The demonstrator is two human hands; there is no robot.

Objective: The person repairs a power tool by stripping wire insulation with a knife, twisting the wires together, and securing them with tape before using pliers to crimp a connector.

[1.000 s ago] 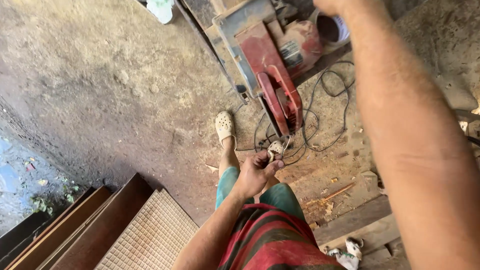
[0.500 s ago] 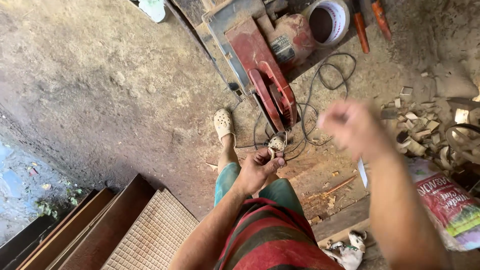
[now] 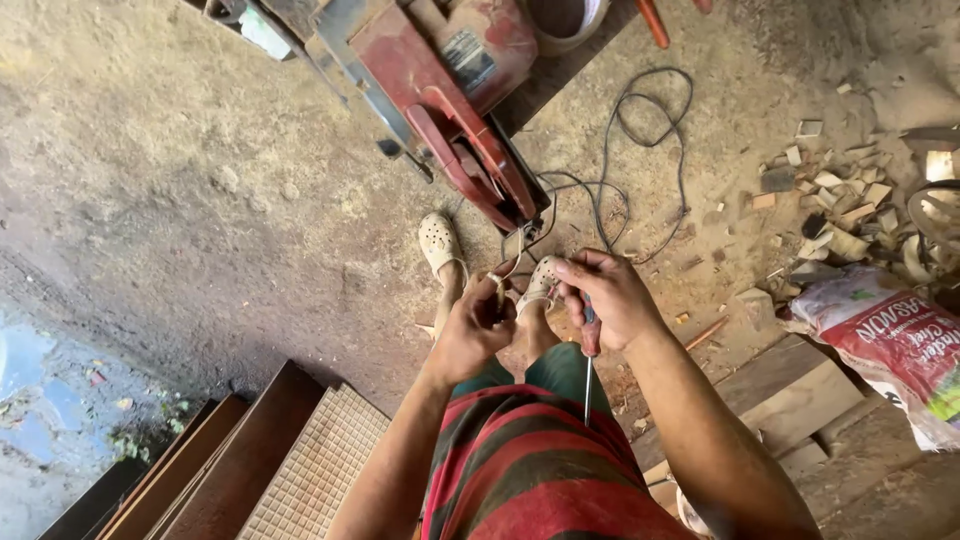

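I look down at my own legs and feet in pale clogs (image 3: pixel 440 242) on a dirt floor. My left hand (image 3: pixel 472 330) pinches a small brownish part (image 3: pixel 497 287) between its fingertips at the middle of the view. My right hand (image 3: pixel 610 298) is closed around a screwdriver (image 3: pixel 588 368), whose thin metal shaft points down toward my striped red and green cloth (image 3: pixel 530 470). The two hands are close together, almost touching, just below a red power saw (image 3: pixel 450 120).
A black cable (image 3: pixel 640 120) loops on the ground beside the saw. Wood offcuts (image 3: pixel 840 200) lie scattered at right, near a printed sack (image 3: pixel 890 345) and wooden planks (image 3: pixel 790 390). A cane-panelled wooden frame (image 3: pixel 300 470) sits at lower left. A bucket (image 3: pixel 565 20) stands at the top.
My right arm has come down from the upper right to the middle and now holds a screwdriver next to my left hand. The view has shifted closer to the saw.
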